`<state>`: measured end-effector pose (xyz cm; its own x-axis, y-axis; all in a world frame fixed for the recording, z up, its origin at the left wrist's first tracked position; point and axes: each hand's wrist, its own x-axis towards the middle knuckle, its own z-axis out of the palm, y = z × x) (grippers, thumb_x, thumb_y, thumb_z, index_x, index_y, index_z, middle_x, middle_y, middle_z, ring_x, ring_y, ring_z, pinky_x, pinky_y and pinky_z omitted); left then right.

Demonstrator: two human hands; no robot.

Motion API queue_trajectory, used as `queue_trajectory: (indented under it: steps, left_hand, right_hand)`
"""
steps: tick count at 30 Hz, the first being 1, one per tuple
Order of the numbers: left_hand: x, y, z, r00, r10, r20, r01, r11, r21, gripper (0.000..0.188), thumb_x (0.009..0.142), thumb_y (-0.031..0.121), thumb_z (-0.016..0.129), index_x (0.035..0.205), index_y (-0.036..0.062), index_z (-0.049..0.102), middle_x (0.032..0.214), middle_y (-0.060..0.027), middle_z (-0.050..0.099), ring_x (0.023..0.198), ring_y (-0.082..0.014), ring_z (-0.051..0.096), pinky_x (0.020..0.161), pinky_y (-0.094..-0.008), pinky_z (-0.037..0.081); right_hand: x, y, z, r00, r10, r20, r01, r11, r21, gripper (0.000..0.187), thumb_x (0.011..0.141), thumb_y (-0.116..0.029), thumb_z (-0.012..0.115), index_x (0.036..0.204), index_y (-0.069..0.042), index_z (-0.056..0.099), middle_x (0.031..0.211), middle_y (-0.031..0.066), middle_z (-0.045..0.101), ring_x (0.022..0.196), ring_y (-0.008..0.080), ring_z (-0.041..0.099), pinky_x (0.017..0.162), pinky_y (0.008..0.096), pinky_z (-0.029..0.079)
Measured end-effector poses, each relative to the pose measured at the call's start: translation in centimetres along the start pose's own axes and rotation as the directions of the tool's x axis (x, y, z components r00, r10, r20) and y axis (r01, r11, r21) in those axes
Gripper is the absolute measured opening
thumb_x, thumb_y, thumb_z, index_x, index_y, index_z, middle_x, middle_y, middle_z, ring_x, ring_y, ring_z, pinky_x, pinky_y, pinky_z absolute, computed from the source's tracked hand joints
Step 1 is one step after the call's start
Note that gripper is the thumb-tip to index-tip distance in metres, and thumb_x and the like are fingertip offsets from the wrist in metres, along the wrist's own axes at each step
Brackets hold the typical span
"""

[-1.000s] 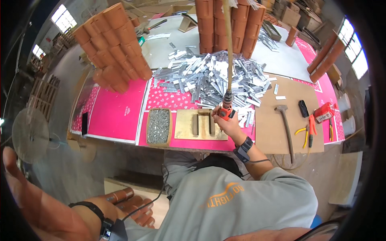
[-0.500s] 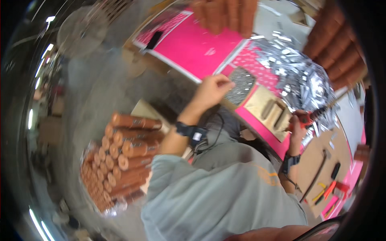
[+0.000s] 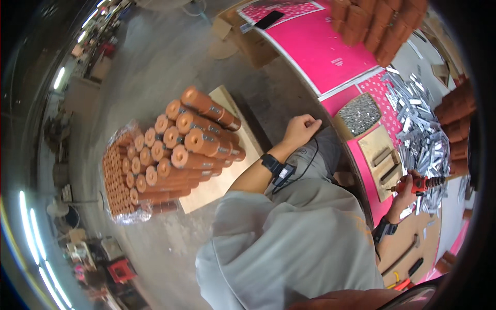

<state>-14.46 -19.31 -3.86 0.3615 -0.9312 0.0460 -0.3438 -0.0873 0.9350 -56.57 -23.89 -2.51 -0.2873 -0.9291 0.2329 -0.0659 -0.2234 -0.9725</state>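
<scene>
Our right hand [image 3: 405, 192] had its grip wrapped round the drill [image 3: 424, 183], long axis running level over the counter [image 3: 330, 49]; our left hand [image 3: 299, 129], loosely curled and empty, hung well apart.

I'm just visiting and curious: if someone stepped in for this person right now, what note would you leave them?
Left hand: loosely closed, resting on the lap by the bench edge, holding nothing I can make out.
Right hand: gripping a red power tool over the bench.
Nearby on the bench: wooden jig, pile of metal strips, tray of small metal bits.
On the floor to the left: stacked orange tubes on a board.
What is done or left: cannot tell from this view.
</scene>
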Motion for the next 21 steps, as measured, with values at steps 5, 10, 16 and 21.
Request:
queue_trajectory:
  steps: [5,10,16,21]
  left_hand:
    - [-3.8,-5.5,1.1,0.962,-0.196,0.19,0.182,0.979,0.086,0.031,0.083,0.032,0.075,0.088,0.0009,0.073,0.078,-0.0119,0.071,0.07,-0.0205,0.066,0.064,-0.035,0.05]
    - [-7.1,-7.1,1.6,0.948,-0.242,0.208,0.214,0.965,0.149,0.033,0.079,0.035,0.076,0.09,0.0039,0.073,0.084,-0.0132,0.072,0.08,-0.0238,0.068,0.071,-0.0364,0.052]
    - [-7.9,-7.1,1.4,0.96,-0.247,0.133,0.218,0.955,0.2,0.035,0.08,0.038,0.076,0.087,0.0042,0.073,0.08,-0.0118,0.07,0.075,-0.0231,0.068,0.067,-0.0361,0.051]
    - [-6.9,-7.8,1.9,0.946,-0.289,0.146,0.27,0.953,0.138,0.035,0.082,0.04,0.073,0.088,0.0059,0.073,0.084,-0.0131,0.072,0.081,-0.0288,0.07,0.072,-0.0389,0.053]
  right_hand:
    - [0.1,-2.4,1.2,0.996,0.082,0.04,-0.078,0.993,-0.085,0.026,0.092,-0.013,0.061,0.115,0.0,0.058,0.088,0.0069,0.06,0.07,0.0107,0.054,0.058,0.0235,0.043]
    - [0.9,-2.1,0.6,0.984,0.122,0.133,-0.115,0.992,-0.059,0.026,0.092,-0.013,0.06,0.114,0.0,0.058,0.088,0.0075,0.06,0.071,0.011,0.055,0.057,0.0228,0.043]
    - [0.8,-1.4,0.9,0.995,0.037,0.095,-0.033,0.999,-0.042,0.027,0.093,-0.013,0.059,0.116,0.001,0.057,0.101,0.0102,0.062,0.076,0.0122,0.057,0.062,0.0235,0.046]
    - [-0.1,-2.8,1.4,0.996,0.079,0.043,-0.077,0.996,-0.049,0.027,0.095,-0.015,0.061,0.119,-0.002,0.059,0.098,0.0054,0.063,0.076,0.0084,0.056,0.058,0.0213,0.042]
